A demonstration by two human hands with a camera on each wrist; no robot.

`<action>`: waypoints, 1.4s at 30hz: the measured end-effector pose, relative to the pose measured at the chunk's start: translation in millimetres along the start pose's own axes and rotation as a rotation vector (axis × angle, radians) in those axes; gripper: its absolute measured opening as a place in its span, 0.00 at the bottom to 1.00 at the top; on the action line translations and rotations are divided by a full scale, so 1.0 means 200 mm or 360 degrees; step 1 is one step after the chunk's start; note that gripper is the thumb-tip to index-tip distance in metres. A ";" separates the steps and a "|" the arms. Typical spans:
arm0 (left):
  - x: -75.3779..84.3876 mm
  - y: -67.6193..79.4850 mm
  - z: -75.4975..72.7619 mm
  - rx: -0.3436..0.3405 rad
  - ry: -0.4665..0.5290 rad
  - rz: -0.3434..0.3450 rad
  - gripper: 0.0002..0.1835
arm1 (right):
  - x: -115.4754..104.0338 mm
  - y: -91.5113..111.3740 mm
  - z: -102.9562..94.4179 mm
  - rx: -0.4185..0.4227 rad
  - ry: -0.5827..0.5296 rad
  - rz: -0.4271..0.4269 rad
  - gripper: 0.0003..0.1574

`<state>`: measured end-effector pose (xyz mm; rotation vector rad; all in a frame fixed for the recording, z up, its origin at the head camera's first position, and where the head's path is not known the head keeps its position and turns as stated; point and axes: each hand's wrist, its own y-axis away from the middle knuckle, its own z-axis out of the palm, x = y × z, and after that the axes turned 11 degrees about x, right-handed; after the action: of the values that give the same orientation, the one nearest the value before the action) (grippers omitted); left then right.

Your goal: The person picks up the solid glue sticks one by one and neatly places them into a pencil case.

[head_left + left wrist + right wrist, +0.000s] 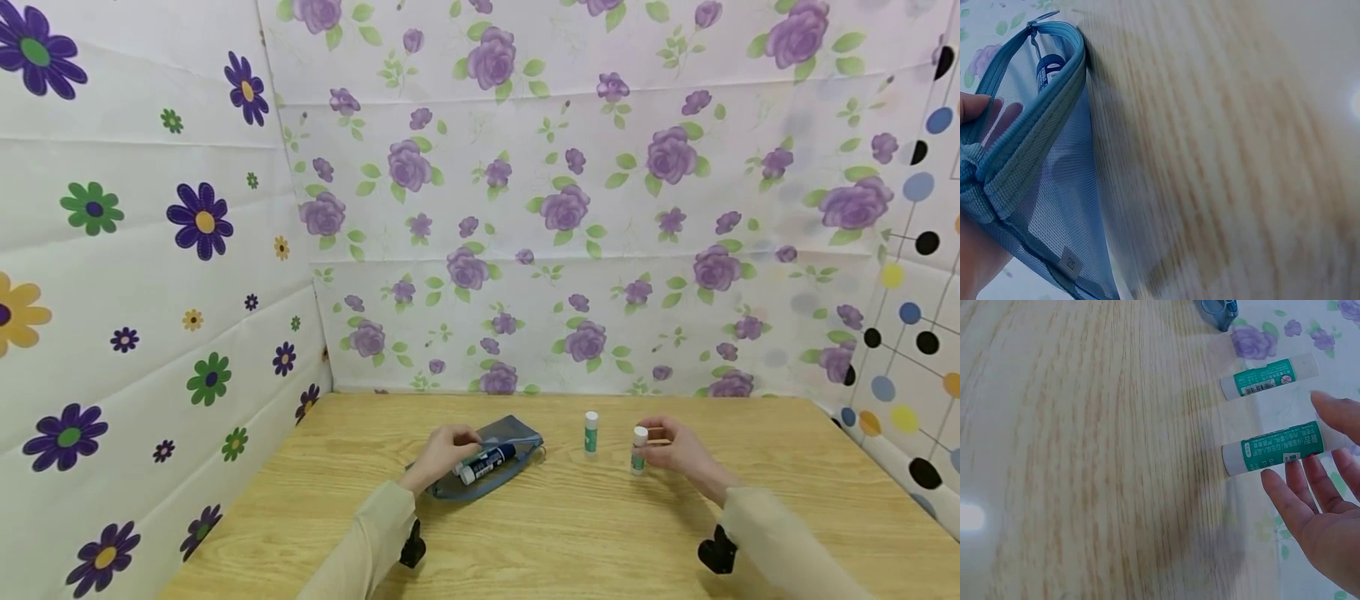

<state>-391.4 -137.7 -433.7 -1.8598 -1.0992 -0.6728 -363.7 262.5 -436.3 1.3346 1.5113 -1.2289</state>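
My left hand (pixel 444 454) pinches the rim of a blue mesh zip pouch (pixel 467 497), which lies with its mouth unzipped. Inside the pouch is a dark blue and white tube (pixel 489 463), with a pale green item partly hidden behind it. In the left wrist view, fingers show through the mesh (pixel 1063 187). On the right, my right hand (pixel 678 450) holds an upright glue stick (pixel 1282 447) near its white cap, thumb on one side and fingers on the other. A second green-and-white glue stick (pixel 591 433) stands upright between the pouch and that hand.
The wooden table (pixel 570 533) runs back to a wall cloth with purple flowers (pixel 566 208). Another flowered cloth (pixel 142 275) stands at the left, and a dotted one (pixel 911 312) at the right. The pouch's zip pull (pixel 542 451) points toward the glue sticks.
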 end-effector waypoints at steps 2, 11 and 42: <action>0.00 0.00 0.00 -0.0001 -0.0018 -0.0009 0.07 | 0.00 0.00 0.01 0.0012 0.0035 -0.0017 0.34; 0.00 0.00 0.01 0.0014 -0.0016 -0.0008 0.08 | 0.00 0.01 0.03 0.0044 0.0080 -0.0028 0.24; 0.00 0.01 -0.01 0.0011 0.0017 -0.0003 0.08 | -0.12 0.02 0.22 -0.0001 -0.0186 0.0033 0.27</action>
<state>-390.5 -139.6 -433.6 -1.8473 -1.0955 -0.6786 -357.8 214.5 -425.0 1.2527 1.4130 -1.2708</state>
